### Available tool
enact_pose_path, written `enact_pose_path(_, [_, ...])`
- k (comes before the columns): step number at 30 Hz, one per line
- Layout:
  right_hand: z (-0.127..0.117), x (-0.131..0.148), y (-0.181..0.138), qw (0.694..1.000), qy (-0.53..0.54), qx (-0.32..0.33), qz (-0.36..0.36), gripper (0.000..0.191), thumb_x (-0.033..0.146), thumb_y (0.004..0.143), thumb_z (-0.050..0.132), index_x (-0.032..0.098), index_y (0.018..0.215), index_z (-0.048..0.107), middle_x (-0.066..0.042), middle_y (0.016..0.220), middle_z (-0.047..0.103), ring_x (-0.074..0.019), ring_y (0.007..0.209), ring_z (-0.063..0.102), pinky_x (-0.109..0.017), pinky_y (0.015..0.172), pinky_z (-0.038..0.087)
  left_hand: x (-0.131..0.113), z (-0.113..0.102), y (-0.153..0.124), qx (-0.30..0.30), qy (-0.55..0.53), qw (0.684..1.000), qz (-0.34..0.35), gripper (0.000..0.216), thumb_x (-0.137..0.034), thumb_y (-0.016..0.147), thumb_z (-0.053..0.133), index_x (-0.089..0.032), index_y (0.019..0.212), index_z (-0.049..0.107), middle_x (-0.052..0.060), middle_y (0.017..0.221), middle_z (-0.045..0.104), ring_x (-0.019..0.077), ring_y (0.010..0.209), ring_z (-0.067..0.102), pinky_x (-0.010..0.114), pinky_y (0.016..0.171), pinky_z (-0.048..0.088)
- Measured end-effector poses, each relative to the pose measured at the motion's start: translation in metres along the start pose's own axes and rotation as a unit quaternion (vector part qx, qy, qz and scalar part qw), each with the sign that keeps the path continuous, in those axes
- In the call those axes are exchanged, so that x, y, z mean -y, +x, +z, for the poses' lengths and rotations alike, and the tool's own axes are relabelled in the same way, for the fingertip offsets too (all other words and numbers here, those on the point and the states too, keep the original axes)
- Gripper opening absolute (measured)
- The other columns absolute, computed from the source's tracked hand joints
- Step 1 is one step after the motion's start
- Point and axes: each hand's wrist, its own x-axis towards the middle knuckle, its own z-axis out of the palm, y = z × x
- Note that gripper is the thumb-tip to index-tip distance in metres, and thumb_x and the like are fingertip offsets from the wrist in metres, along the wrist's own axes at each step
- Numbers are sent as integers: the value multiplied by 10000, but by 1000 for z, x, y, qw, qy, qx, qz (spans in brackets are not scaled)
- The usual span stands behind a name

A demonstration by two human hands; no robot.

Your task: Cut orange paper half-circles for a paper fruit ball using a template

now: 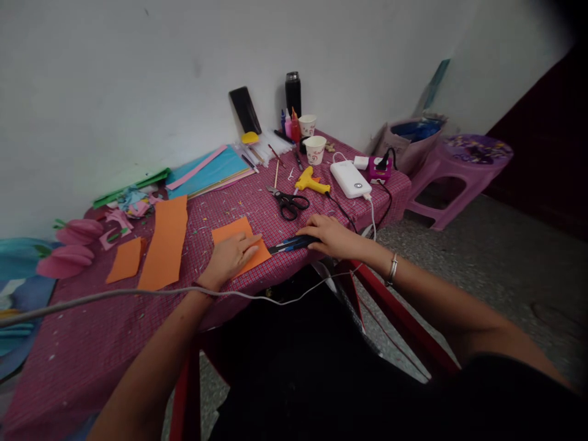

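My left hand lies on a piece of orange paper near the front edge of the table, its fingers and thumb holding the paper down. My right hand is closed round a blue and black stapler, whose narrow end meets the right corner of that paper. Just behind the stapler rest black-handled scissors. A yellow glue gun lies beyond them. To the left are a long orange strip and a smaller orange piece.
A white power bank and purple plug adapter sit at the right with cables. Paper cups, paint bottles and a black flask stand at the back. Pink paper shapes lie left. A cable crosses before my arms.
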Motion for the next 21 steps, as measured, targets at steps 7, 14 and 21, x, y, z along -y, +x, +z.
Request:
enact_pose_path(7, [1,3,14,1000,7,11,-18,395,232,848,611,269,1241,600,-92,1135,511,-248,1032,471,-391,879,376,1,0,0,15,-5,1000,8,502,-426,980,245,-253,1313,578,61,865,553,203,787,568,279,662,396])
enact_pose_path(14, [6,5,20,998,19,10,-56,382,226,854,589,233,1236,610,-101,1141,541,-252,1045,497,-401,907,402,-4,1,-2,-2,-12,1000,8,510,-429,985,244,-231,1316,577,74,902,574,202,810,564,286,701,396])
enact_pose_path(21, [21,-10,-1,998,26,-3,-56,400,256,870,547,229,1267,589,-117,1036,555,-267,965,526,-429,842,452,-3,3,-2,-12,-22,1000,11,479,-451,981,286,-256,1292,595,71,886,590,189,785,558,292,683,376])
